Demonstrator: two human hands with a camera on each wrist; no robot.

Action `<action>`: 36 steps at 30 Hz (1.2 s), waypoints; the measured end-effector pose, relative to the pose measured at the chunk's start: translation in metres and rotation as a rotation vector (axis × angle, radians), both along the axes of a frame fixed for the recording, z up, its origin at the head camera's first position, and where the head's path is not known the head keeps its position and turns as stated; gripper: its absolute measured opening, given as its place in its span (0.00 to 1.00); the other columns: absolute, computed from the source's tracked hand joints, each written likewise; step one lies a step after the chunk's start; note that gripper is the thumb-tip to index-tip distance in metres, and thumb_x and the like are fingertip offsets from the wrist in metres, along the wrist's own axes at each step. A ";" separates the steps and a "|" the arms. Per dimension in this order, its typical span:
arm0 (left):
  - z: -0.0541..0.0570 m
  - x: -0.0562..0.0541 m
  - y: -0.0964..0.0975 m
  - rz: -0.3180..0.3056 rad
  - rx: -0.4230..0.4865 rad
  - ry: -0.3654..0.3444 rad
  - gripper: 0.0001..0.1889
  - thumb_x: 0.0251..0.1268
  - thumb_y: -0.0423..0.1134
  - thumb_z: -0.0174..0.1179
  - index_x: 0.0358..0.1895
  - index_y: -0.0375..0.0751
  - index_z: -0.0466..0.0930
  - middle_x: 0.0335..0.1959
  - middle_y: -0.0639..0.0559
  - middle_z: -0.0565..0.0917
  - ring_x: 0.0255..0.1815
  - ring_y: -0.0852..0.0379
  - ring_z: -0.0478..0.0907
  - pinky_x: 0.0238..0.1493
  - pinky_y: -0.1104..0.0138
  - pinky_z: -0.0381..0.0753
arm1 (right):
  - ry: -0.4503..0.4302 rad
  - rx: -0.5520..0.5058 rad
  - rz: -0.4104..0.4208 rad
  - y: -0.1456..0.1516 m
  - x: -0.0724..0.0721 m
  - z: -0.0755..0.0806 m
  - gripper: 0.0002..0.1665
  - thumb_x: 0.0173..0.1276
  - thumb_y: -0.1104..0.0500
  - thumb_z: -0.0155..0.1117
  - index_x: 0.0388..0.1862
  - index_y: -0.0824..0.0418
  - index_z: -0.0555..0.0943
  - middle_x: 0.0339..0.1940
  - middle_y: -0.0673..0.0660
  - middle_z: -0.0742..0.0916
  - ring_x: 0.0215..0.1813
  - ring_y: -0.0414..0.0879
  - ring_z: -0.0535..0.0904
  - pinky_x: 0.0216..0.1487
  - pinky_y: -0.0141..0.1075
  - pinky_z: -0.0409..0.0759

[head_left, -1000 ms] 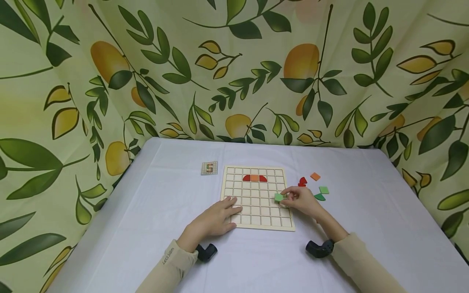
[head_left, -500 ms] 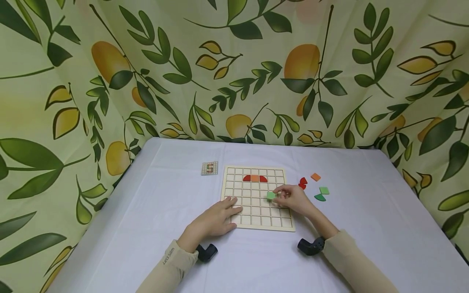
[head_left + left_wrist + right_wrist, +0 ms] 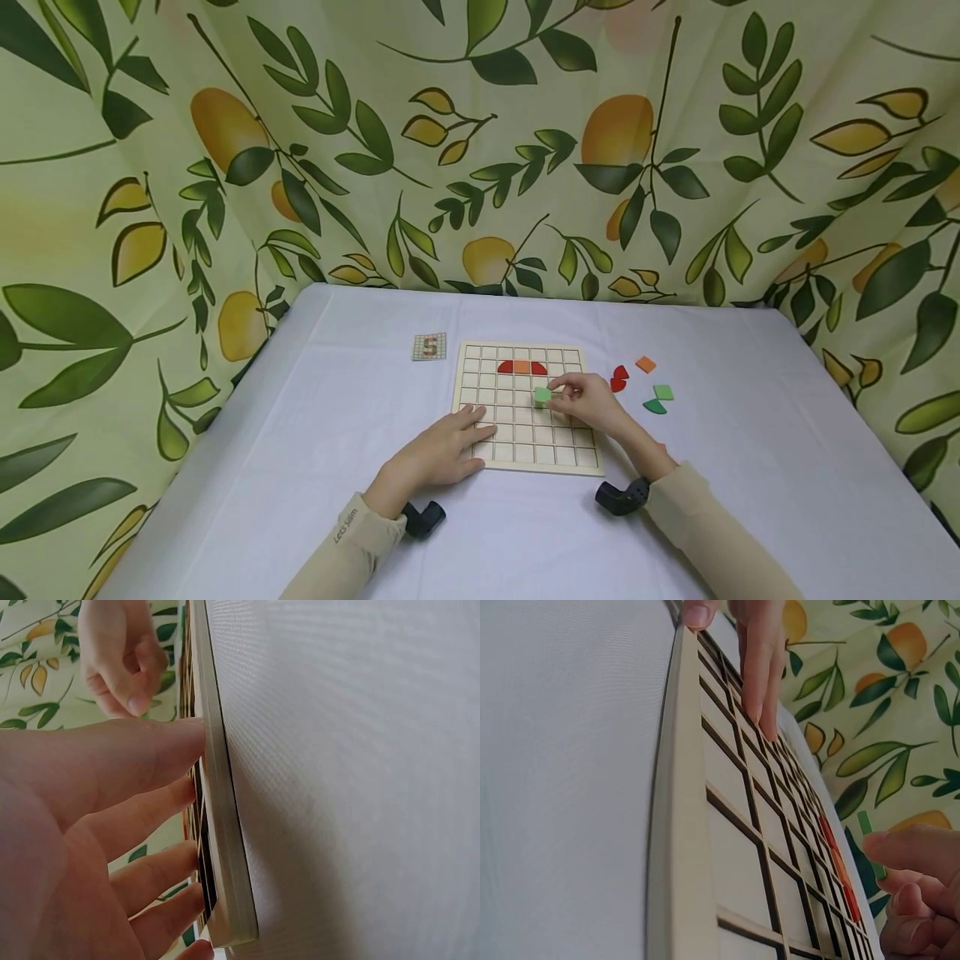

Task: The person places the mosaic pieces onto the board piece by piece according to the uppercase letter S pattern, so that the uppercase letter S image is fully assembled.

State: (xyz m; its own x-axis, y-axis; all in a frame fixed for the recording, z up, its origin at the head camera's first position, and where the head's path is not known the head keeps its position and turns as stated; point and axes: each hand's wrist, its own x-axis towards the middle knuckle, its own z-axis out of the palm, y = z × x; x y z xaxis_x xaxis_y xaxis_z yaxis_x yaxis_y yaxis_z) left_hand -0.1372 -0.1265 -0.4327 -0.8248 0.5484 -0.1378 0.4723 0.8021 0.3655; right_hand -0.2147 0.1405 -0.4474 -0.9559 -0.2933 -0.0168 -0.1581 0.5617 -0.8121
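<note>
A wooden grid board (image 3: 517, 457) lies on the white table. My left hand (image 3: 442, 446) rests on its lower left part with fingers spread; in the left wrist view the fingertips touch the board's edge (image 3: 225, 862). Between thumb and fingers my right hand (image 3: 588, 404) pinches a light green square tile (image 3: 542, 397) over the grid. The right wrist view shows this tile (image 3: 871, 844) edge-on, held above the board's surface. In an upper row of the grid sit an orange square tile (image 3: 522, 367) and, on either side of it, red quarter-round tiles (image 3: 538, 367).
Loose tiles lie right of the board: red pieces (image 3: 618, 379), an orange square (image 3: 646, 364), a green square (image 3: 663, 392) and a dark green quarter-round (image 3: 655, 406). A small pattern card (image 3: 429, 346) lies left of the board's top. A patterned curtain (image 3: 487, 167) hangs behind.
My right hand has carried the green square tile leftward across the board, from its right side toward the middle. The left hand has stayed in place.
</note>
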 end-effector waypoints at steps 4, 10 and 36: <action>0.001 0.001 0.000 0.005 0.003 -0.008 0.27 0.66 0.44 0.57 0.68 0.47 0.70 0.76 0.45 0.63 0.79 0.43 0.56 0.77 0.50 0.62 | 0.000 -0.015 0.005 -0.005 -0.002 0.001 0.16 0.56 0.62 0.72 0.42 0.68 0.84 0.20 0.50 0.76 0.24 0.39 0.68 0.22 0.25 0.65; 0.001 0.000 0.000 -0.001 -0.020 0.009 0.27 0.67 0.45 0.57 0.68 0.47 0.70 0.76 0.45 0.63 0.79 0.43 0.56 0.77 0.51 0.62 | 0.035 -0.012 0.026 -0.012 -0.007 -0.002 0.15 0.57 0.62 0.71 0.41 0.68 0.84 0.19 0.50 0.76 0.23 0.38 0.67 0.22 0.25 0.64; 0.003 0.001 0.001 -0.007 -0.010 0.000 0.26 0.67 0.45 0.57 0.68 0.47 0.70 0.75 0.44 0.63 0.79 0.42 0.56 0.77 0.50 0.62 | 0.066 -0.017 0.050 -0.041 -0.021 -0.014 0.14 0.57 0.62 0.71 0.42 0.67 0.84 0.19 0.48 0.74 0.22 0.37 0.65 0.23 0.25 0.63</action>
State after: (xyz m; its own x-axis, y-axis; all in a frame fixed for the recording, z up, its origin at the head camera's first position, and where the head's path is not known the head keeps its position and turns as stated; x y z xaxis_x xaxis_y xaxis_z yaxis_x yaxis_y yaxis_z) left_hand -0.1362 -0.1259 -0.4300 -0.8212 0.5523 -0.1435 0.4775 0.8027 0.3572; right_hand -0.2357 0.0990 -0.4611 -0.9390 -0.3401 0.0514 -0.2390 0.5379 -0.8084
